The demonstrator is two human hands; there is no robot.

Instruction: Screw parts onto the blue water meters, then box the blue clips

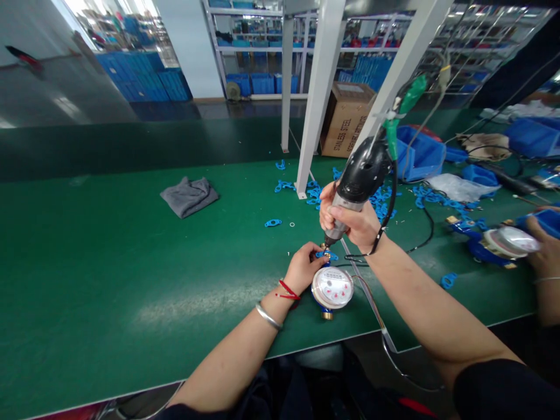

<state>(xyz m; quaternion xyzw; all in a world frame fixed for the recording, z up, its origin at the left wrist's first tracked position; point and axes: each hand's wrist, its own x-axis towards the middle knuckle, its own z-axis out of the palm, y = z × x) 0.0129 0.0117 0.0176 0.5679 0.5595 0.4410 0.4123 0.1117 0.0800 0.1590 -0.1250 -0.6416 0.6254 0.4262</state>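
My right hand (355, 224) is wrapped round an electric screwdriver (365, 169), black above with a silver front part. The tool points down, its tip at the upper end of a water meter (332, 287) with a round white dial, blue body and brass ends. At that same end, my left hand (305, 267) pinches a small blue oval flange (333, 256), its fingertips close to the bit. The exact contact of bit and screw is too small to make out. A cable runs from the screwdriver along my right wrist.
Loose blue flanges (382, 201) lie behind the tool, one flange (273, 223) apart beside a white ring (292, 224). A grey cloth (189, 196) rests left. White posts (315, 99) stand near a carton (347, 119). At right, another person's hand (546, 251) is at a second meter (510, 242).
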